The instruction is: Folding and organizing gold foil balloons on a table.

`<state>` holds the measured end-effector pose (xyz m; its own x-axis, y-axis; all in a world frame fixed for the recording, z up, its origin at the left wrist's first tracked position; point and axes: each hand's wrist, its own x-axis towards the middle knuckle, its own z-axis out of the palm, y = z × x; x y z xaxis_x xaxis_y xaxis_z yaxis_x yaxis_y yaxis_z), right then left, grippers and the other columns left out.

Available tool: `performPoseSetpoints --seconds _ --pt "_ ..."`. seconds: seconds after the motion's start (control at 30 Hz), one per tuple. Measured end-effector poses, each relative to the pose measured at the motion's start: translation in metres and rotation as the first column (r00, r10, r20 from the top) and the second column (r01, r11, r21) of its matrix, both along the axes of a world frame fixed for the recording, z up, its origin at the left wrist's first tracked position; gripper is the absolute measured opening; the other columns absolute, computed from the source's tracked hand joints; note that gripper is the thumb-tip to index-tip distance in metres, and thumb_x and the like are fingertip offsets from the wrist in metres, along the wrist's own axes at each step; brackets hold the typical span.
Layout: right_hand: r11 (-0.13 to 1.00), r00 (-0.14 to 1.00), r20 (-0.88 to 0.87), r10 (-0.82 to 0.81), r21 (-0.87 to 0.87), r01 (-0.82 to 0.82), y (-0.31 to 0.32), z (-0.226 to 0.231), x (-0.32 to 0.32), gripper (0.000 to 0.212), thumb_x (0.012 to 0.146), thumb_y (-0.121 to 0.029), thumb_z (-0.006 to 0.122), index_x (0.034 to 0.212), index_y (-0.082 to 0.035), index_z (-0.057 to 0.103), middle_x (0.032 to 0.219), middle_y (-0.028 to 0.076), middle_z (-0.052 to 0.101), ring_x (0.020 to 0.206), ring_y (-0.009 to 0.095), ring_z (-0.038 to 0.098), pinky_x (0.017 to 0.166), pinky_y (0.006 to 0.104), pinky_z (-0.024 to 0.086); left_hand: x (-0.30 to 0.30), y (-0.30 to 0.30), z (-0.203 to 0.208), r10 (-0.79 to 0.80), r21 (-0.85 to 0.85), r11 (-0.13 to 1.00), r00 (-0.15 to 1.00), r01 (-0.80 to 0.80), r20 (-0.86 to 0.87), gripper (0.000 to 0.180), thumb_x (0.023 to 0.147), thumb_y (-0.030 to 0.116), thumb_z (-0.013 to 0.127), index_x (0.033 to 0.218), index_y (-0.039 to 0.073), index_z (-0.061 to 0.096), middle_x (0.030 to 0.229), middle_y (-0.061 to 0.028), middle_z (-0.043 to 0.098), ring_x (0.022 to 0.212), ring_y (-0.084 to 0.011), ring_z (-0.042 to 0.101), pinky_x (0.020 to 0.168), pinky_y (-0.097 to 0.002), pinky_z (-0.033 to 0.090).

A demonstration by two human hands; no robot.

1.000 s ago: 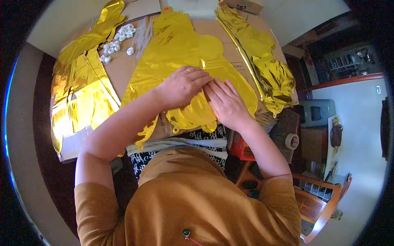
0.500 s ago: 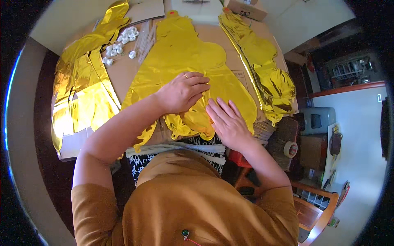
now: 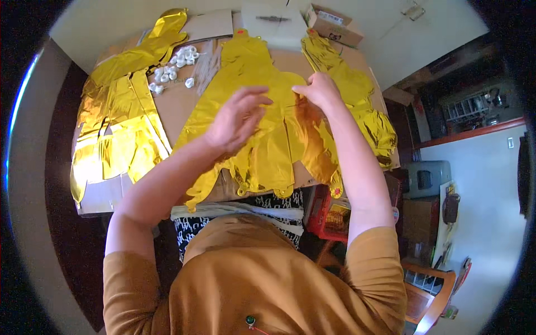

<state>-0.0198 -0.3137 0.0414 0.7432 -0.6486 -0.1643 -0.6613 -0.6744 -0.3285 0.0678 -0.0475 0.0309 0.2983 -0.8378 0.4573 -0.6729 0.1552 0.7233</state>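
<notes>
Here, right hand (image 3: 322,92) pinching gold foil (image 3: 312,137), left hand (image 3: 234,117) hovering nearby

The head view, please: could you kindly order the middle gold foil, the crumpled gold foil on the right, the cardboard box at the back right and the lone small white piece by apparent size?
1. Middle gold foil
2. Crumpled gold foil, partly hidden
3. Cardboard box
4. Lone white piece
</notes>
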Motion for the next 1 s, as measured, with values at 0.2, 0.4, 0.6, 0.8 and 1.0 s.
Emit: performPoseSetpoints --seconds 0.2,0.4,0.6,0.8,1.0 --pt "0.999 0.995 0.095 0.004 0.042 -0.008 -0.007 -0.008 0.007 0.053 0.074 -0.037 0.081 0.101 0.006 0.068 0.098 0.024 0.071 0.091 0.035 0.069 0.081 0.0407 0.054 0.041 0.011 -0.020 0.189 0.020 0.977 0.910 -0.211 0.369 0.032 0.083 0.015 0.069 0.114 0.004 0.066 0.124 -0.0205 0.061 0.119 -0.0415 0.054 0.101 -0.0491 0.046" --pt "0.986 0.864 0.501 0.050 0.112 -0.122 0.044 0.004 0.002 0.033 0.080 -0.024 0.077 0.099 0.002 0.069 0.089 0.016 0.072 0.081 0.024 0.069 0.076 0.0350 0.054 0.035 0.014 -0.025 0.169 0.068 0.976 0.920 -0.206 0.354 0.033 0.082 0.015 0.071 0.113 0.005 0.066 0.124 -0.0188 0.061 0.119 -0.0402 0.055 0.102 -0.0482 0.044" --pt "0.920 0.838 0.510 0.191 0.206 -0.335 0.082 0.026 -0.011 0.027 0.092 -0.020 0.071 0.108 0.001 0.070 0.102 0.010 0.073 0.094 0.015 0.068 0.083 0.0296 0.053 0.038 0.016 -0.027 0.177 0.060 0.975 0.914 -0.213 0.365 0.034 0.083 0.017 0.070 0.114 0.005 0.066 0.125 -0.0192 0.061 0.120 -0.0403 0.054 0.103 -0.0484 0.044" --pt "0.837 0.709 0.450 0.543 -0.350 -0.420 0.033 -0.028 -0.014 0.027 0.093 -0.009 0.060 0.117 -0.004 0.070 0.125 0.013 0.067 0.116 0.032 0.062 0.099 0.0386 0.049 0.038 0.014 -0.031 0.198 0.048 0.971 0.903 -0.234 0.382 0.030 0.084 0.018 0.070 0.111 0.005 0.067 0.123 -0.0146 0.062 0.122 -0.0349 0.054 0.105 -0.0466 0.042" --pt "0.786 0.685 0.394 0.612 -0.392 -0.477 0.042 -0.046 -0.017 0.042 0.087 -0.010 0.061 0.128 -0.003 0.062 0.140 0.012 0.058 0.131 0.034 0.050 0.110 0.0444 0.041 0.039 0.014 -0.032 0.188 0.049 0.974 0.908 -0.222 0.375 0.031 0.083 0.017 0.070 0.111 0.005 0.066 0.123 -0.0159 0.062 0.121 -0.0367 0.054 0.104 -0.0473 0.043"
